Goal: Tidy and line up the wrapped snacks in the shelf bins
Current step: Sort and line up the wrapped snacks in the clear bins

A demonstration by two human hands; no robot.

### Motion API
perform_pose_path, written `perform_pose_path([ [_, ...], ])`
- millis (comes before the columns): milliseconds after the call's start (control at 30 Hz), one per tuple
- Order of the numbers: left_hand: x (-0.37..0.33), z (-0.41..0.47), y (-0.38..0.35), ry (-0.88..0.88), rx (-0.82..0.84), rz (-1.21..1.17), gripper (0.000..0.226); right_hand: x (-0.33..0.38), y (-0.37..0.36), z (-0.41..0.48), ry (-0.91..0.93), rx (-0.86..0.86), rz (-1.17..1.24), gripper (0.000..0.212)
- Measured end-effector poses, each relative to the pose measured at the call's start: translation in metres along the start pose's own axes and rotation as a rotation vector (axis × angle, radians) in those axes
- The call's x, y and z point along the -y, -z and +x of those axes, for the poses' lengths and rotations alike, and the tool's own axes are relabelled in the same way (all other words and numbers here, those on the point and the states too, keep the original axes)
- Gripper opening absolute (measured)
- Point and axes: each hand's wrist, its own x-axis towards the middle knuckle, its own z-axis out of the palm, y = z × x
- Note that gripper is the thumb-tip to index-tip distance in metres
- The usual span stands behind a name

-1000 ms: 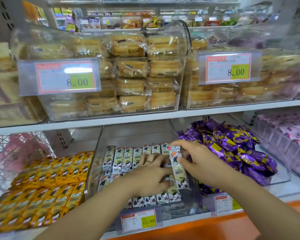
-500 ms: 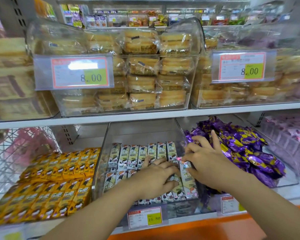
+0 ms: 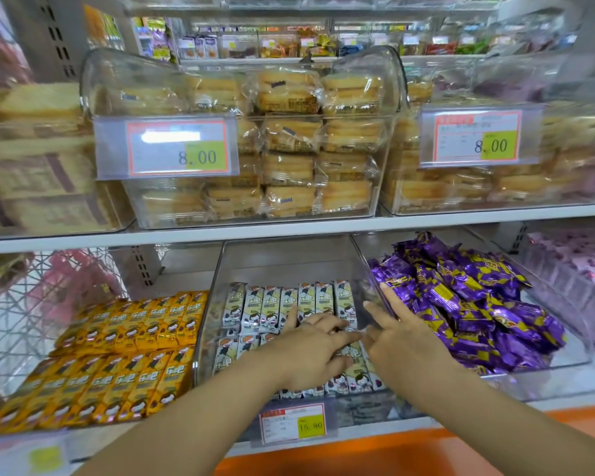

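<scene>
Inside the clear middle bin [image 3: 289, 262] our left hand [image 3: 310, 345] lies flat on the front row of white wrapped snacks [image 3: 268, 305] and our right hand [image 3: 402, 341] spreads open at its right wall, so a hard push could buckle the back row

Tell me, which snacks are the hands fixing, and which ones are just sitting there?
Part of the job:
- white snack packs in the middle clear bin
- left hand and right hand, both reaching into that bin

Just sitting there:
- yellow packs in the left bin
- purple packs in the right bin
- wrapped cakes on the shelf above
- price tag
</scene>
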Motion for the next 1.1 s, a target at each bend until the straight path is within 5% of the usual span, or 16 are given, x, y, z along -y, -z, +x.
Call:
perform_pose_path([
  [100, 0.01, -0.006, 0.01, 0.058, -0.093, -0.053, 0.046, -0.01, 0.015, -0.001, 0.021, -0.025, 0.12, 0.033],
  [200, 0.044, -0.012, 0.022, 0.259, -0.271, -0.124, 0.045, -0.01, 0.023, 0.018, -0.026, -0.257, 0.505, 0.03],
  [300, 0.068, -0.014, 0.027, 0.474, -0.186, -0.194, 0.052, 0.0, 0.026, 0.049, -0.071, -0.159, 0.914, 0.047],
  [467, 0.065, -0.011, 0.019, 0.598, 0.103, -0.117, 0.057, 0.017, 0.009, 0.084, -0.115, 0.113, 0.914, 0.052],
  [700, 0.049, -0.026, 0.016, 0.614, 0.235, -0.015, 0.058, 0.002, 0.015, 0.071, -0.042, 0.06, 0.837, 0.045],
  [933, 0.051, -0.016, 0.023, 0.485, 0.096, -0.118, 0.055, 0.017, 0.006, 0.09, -0.114, 0.091, 0.881, 0.058],
  [1100, 0.052, -0.014, 0.002, 0.491, 0.154, -0.16, 0.054, 0.017, -0.003, 0.096, -0.038, 0.031, 0.872, 0.052],
])
